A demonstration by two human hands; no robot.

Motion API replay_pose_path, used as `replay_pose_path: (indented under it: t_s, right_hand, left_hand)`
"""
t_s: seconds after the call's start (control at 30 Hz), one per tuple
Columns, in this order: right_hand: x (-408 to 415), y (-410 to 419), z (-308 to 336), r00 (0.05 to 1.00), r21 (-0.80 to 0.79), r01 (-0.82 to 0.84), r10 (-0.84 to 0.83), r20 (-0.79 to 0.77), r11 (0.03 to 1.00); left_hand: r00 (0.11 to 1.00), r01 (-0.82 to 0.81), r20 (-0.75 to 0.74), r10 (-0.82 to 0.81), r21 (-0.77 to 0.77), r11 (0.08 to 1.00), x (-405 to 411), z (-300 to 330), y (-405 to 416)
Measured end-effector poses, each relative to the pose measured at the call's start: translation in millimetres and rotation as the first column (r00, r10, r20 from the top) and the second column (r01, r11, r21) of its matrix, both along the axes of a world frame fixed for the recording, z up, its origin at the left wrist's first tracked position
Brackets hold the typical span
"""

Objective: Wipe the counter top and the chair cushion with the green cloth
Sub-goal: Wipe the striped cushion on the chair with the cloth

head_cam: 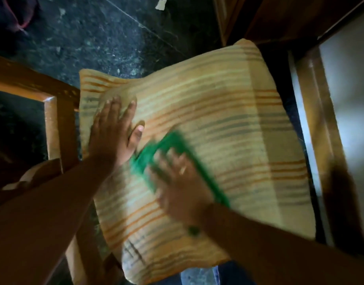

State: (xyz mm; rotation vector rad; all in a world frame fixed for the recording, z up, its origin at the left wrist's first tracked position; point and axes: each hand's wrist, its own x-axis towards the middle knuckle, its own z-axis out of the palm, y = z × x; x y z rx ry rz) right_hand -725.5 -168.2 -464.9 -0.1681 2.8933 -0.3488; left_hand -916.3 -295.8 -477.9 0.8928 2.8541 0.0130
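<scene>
A cream cushion (228, 124) with orange and grey stripes lies on a wooden chair and fills the middle of the head view. My left hand (113, 128) rests flat on the cushion's left part, fingers spread. My right hand (179, 182) presses the green cloth (154, 155) onto the cushion's centre; hand and cloth are motion-blurred. The cloth sticks out around my fingers and along the far side of my wrist.
The chair's wooden armrest and frame (53, 120) run along the left. A wooden-framed piece of furniture with a pale panel (349, 99) stands close on the right. Dark speckled floor (94, 38) lies beyond, with a white scrap (161, 4) on it.
</scene>
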Motion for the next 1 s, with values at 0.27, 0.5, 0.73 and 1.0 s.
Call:
replay_pose_path:
  t_s: [0.27, 0.5, 0.73, 1.0]
  right_hand:
    - [-62, 103, 5, 0.992, 0.189, -0.120, 0.127, -0.026, 0.975]
    - [-87, 163, 8, 0.892, 0.239, 0.448, -0.448, -0.061, 0.861]
    - [126, -18, -1, 0.967, -0.025, -0.242, 0.244, 0.076, 0.970]
    - [86, 196, 17, 0.860, 0.191, 0.479, -0.501, 0.096, 0.857]
  left_hand:
    - [1.000, -0.010, 0.030, 0.009, 0.055, 0.998, -2, -6, -1]
    - [0.999, -0.016, 0.044, 0.014, 0.029, 0.999, -2, -9, -1]
    - [0.999, 0.000, 0.032, -0.001, 0.047, 0.999, -1, -8, -2]
    - [0.990, -0.114, 0.080, 0.112, 0.026, 0.993, 14, 6, 4]
